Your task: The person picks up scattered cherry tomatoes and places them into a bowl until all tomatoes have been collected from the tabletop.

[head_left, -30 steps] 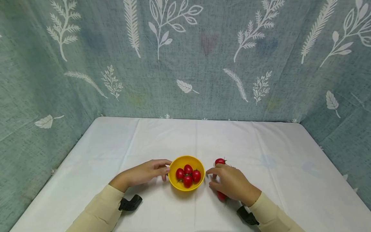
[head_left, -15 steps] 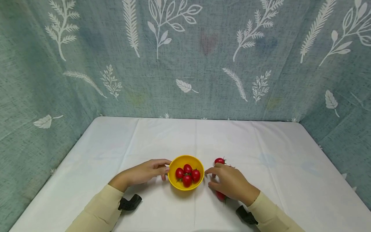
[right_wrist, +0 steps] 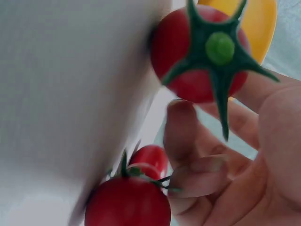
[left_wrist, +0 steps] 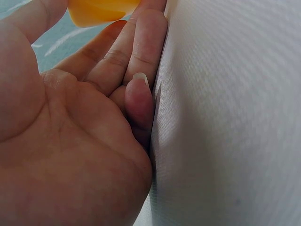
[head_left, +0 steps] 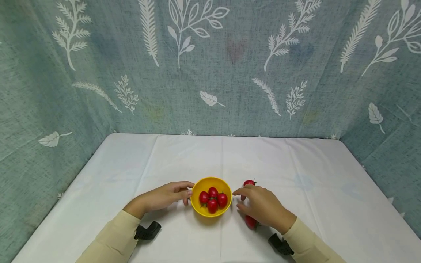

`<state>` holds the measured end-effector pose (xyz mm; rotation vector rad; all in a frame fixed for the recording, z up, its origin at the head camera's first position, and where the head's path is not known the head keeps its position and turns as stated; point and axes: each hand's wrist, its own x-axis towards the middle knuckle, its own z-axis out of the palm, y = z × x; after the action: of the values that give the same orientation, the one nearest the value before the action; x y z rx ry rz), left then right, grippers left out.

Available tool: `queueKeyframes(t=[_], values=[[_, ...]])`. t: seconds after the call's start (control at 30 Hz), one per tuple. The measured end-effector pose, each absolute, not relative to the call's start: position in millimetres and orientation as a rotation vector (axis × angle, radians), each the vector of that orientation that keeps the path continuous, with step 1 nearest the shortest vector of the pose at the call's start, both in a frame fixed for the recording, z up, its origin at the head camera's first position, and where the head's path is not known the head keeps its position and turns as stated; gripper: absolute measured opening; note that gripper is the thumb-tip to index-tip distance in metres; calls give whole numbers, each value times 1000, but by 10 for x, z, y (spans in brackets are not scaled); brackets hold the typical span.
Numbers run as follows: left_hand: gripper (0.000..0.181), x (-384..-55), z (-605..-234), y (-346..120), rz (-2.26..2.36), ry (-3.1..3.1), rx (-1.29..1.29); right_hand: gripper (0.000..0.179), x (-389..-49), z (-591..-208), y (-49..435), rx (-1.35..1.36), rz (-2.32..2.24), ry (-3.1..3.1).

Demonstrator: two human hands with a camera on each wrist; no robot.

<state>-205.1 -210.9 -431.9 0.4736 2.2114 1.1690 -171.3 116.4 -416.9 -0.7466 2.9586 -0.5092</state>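
A yellow bowl (head_left: 196, 208) stands on the white table with several red cherry tomatoes (head_left: 212, 205) in it. My left hand (head_left: 162, 197) is at the bowl's left side, thumb and fingertips right at the rim, fingers mostly extended. In the left wrist view the yellow bowl (left_wrist: 96, 12) shows beyond the thumb and fingers. My right hand (head_left: 264, 208) hovers low to the right of the bowl, fingers loosely bent, index fingertip close to the rim. Under and around it lie loose tomatoes: a near one (right_wrist: 200, 52) with a green calyx, and others (right_wrist: 127, 202) partly hidden.
A white cloth (head_left: 181, 157) covers the table. Grey-green leaf-patterned curtains (head_left: 210, 73) hang behind it and along both sides. A black wrist mount (head_left: 148, 231) sits on each sleeve.
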Motion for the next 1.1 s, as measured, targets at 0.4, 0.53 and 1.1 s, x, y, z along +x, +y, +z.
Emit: queueKeyframes(t=[0.4, 0.53, 1.1], values=[[43, -2048, -4315, -2111, 1169, 2209, 471, 31, -1789, -4106, 1254, -604, -665, 2995], [43, -2048, -4309, -2110, 1170, 2210, 471, 33, -1821, -4095, 1290, -548, -655, 3007], [44, -2049, -4303, -2107, 1165, 2217, 455, 39, -1889, -4123, 1391, -405, -593, 3036]])
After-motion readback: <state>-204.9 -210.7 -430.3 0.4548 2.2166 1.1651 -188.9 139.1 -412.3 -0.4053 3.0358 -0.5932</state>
